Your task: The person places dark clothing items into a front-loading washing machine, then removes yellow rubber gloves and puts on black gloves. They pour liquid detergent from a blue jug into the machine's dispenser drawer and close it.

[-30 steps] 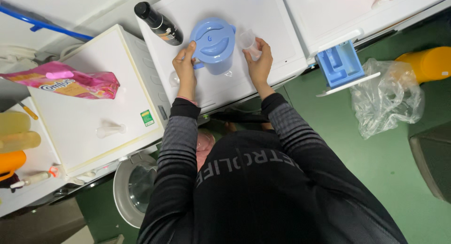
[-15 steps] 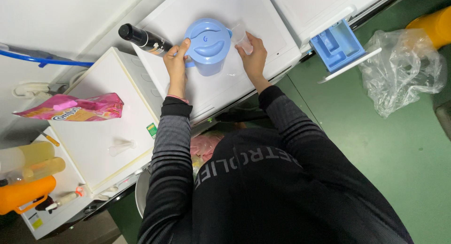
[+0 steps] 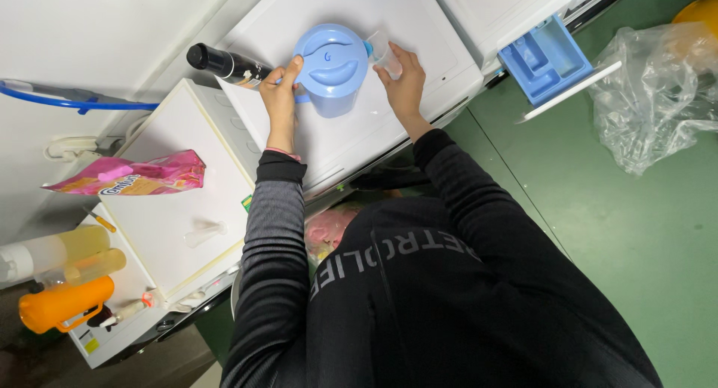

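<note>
Overhead view: a lidded light-blue plastic jug (image 3: 330, 68) stands on the flat white top of a washing machine (image 3: 419, 51). The left hand (image 3: 278, 96) presses its thumb against the jug's left side; the right hand (image 3: 404, 85), apart from it, is closed around a small clear plastic cup (image 3: 385, 55) just right of the jug. The jug looks rigid, smooth and probably light; its side wall seems the surest hold. A dark glass bottle (image 3: 224, 63) lies close left of the jug; open surface remains beyond it.
</note>
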